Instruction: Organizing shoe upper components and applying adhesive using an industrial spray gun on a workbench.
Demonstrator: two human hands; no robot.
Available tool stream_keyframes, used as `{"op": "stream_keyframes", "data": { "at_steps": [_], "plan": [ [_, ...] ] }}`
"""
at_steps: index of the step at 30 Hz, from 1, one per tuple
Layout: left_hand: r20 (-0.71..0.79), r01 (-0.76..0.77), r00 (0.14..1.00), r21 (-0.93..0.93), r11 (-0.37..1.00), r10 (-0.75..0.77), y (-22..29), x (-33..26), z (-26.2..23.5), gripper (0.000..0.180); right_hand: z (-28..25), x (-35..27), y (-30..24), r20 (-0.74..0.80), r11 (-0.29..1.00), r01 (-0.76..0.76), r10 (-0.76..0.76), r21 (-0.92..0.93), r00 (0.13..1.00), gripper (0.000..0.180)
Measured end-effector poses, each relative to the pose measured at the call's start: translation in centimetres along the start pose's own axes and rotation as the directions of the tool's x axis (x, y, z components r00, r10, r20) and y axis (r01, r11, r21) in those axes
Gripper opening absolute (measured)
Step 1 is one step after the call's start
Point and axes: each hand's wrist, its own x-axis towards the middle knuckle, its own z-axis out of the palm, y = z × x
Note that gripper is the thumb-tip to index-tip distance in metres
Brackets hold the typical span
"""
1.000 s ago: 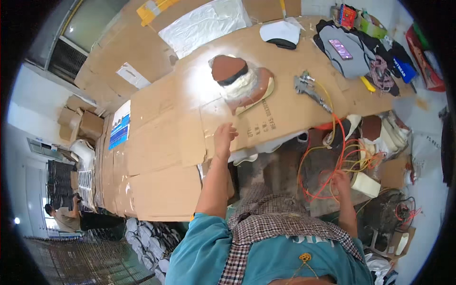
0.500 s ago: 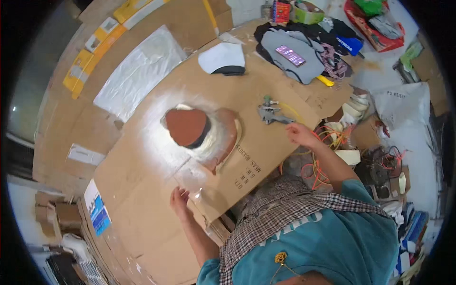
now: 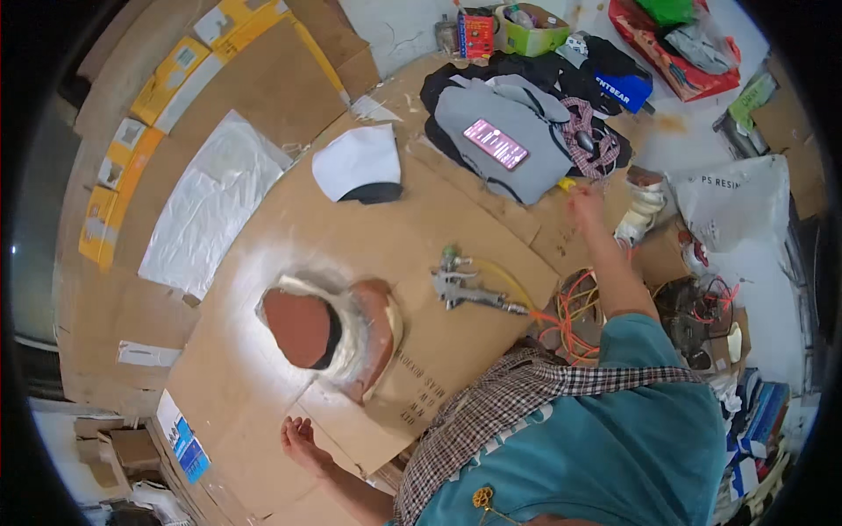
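Reach: right hand [image 3: 583, 203] is stretched toward the upper right of the frame, at the worktop [image 3: 263, 386] edge, beside a small yellow thing [image 3: 567, 184] and the grey garment [image 3: 509, 140] carrying a lit phone [image 3: 495, 144].
Right grip: motion blur hides the fingers; I cannot tell whether they are spread or closed on anything.
Left hand: left hand [image 3: 301, 438] lies flat at lower left on the cardboard, fingers spread wide, holding nothing.
Spray gun: spray gun [image 3: 465, 287] lies on its side mid-frame, well apart from both hands, its yellow and orange hoses [image 3: 574, 316] trailing right.
Doing it well: as I judge it, the left palm should bear the lean so the far reach stays steady, and the right forearm should keep above the coiled hoses rather than drag through them.
Arm pose: right arm nearly straight, running up the frame; left arm bent, coming from the bottom edge.
Nearby: brown mould [image 3: 303, 326] in a white-dusted patch, centre left.
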Motion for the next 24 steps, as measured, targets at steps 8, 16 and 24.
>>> {"op": "stream_keyframes", "data": {
  "at_steps": [8,16,24],
  "plan": [
    [0.144,-0.217,0.969,0.113,0.97,0.2,3.7,-4.4,15.4,0.024,5.6,14.2,-11.6,0.168,0.511,0.723,-0.751,-0.464,0.639,0.046],
    [0.143,-0.204,0.974,0.213,0.955,0.176,4.4,-8.2,21.7,0.015,10.8,19.9,-14.2,0.423,0.38,0.634,-0.506,-0.673,0.752,0.054],
    [0.273,-0.074,0.961,0.139,0.988,0.034,5.5,-9.6,29.5,0.018,7.1,16.3,-23.0,0.139,0.555,0.81,-0.801,-0.189,0.582,0.034]
  ]
}}
